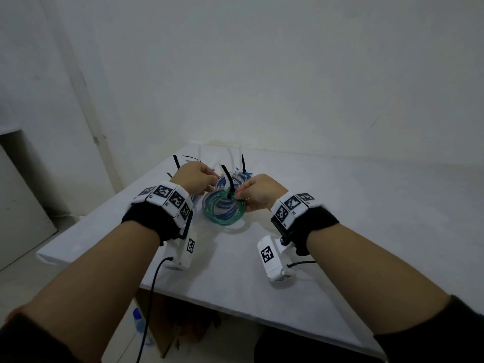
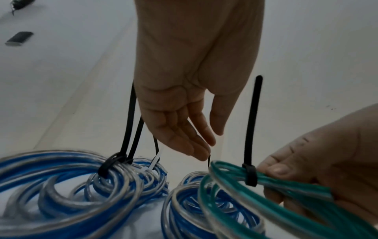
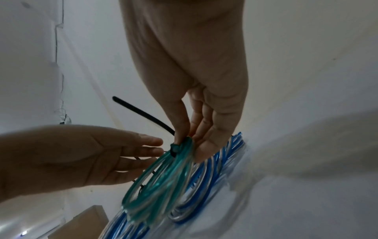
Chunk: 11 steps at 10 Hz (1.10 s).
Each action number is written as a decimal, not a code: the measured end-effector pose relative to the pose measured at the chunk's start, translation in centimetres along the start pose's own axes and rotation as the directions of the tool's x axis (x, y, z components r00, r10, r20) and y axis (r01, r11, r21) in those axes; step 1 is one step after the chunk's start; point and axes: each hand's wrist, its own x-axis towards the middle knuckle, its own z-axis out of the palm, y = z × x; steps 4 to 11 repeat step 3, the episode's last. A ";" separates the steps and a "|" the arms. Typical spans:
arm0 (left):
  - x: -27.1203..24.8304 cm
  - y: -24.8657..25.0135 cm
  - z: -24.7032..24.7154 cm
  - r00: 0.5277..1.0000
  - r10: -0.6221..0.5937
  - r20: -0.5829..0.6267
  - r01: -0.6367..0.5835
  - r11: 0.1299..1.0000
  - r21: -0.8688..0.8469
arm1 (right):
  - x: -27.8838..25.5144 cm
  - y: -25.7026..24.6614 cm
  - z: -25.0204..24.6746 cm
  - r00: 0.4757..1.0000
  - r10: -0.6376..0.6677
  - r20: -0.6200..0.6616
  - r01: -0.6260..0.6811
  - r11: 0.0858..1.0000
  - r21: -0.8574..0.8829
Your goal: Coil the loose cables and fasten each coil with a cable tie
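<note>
My right hand point(image 1: 243, 196) pinches a green cable coil point(image 1: 225, 210) at the spot where a black cable tie point(image 1: 227, 179) wraps it; the tie's tail sticks up. In the right wrist view the thumb and fingers point(image 3: 206, 145) clamp the green coil point(image 3: 159, 186) just beside the tie's head. My left hand point(image 1: 207, 183) hovers open to the left of the tie tail point(image 2: 250, 129), its fingers point(image 2: 194, 142) relaxed and holding nothing. Beneath lie blue cable coils point(image 2: 61, 186), fastened with black and white ties.
The white table point(image 1: 340, 218) stands in a corner against white walls. Tie tails point(image 1: 176, 161) poke up from the coils at the back left. Under the table are a cardboard box point(image 1: 167, 326) and a bottle point(image 1: 138, 320). A small dark object point(image 2: 19, 38) lies far left.
</note>
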 end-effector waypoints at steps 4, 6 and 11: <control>-1.4 0.4 -1.7 0.969 0.149 -0.197 -0.116 0.978 0.172 | -0.9 0.0 -2.0 0.997 -0.062 -0.037 0.058 0.993 -0.098; -1.4 0.4 -1.7 0.969 0.149 -0.197 -0.116 0.978 0.172 | -0.9 0.0 -2.0 0.997 -0.062 -0.037 0.058 0.993 -0.098; -1.4 0.4 -1.7 0.969 0.149 -0.197 -0.116 0.978 0.172 | -0.9 0.0 -2.0 0.997 -0.062 -0.037 0.058 0.993 -0.098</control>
